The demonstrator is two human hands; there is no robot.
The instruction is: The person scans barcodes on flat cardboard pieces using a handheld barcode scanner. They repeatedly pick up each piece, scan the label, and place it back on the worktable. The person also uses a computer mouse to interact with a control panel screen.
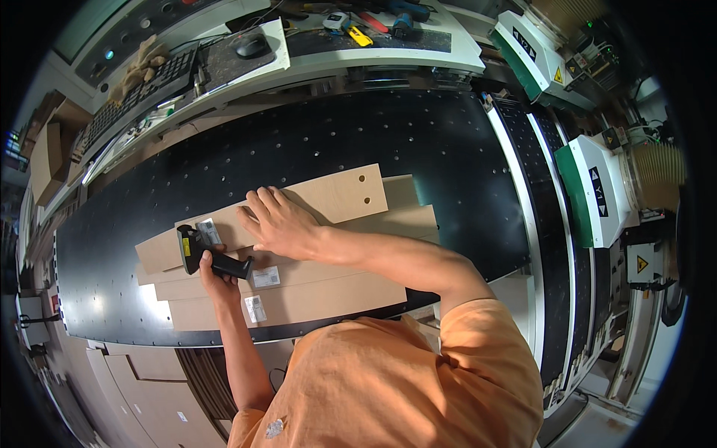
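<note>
At far left a dark keyboard lies on a pale side shelf, with a black mouse to its right. Below, on the black desk, smooth and dotted with small holes, the left hand has its fingers closed round the grip of a black plastic scanner; its head is at the left, its grip pointing right. The scanner and hand hide part of the boards beneath.

Just right, the right hand lies flat, fingers slightly spread, on the top board. This long, flat, light-brown board lies near the middle of the desk, its long axis running left to right and slanting away from the person toward the right, where its squared end has two round holes. Similar lower boards overlap nearer the person, partly crossed by the right forearm; a white paper label sits on one.

Beyond, a yellow cutter lies on the shelf; at far right stand white-and-green machine heads.
</note>
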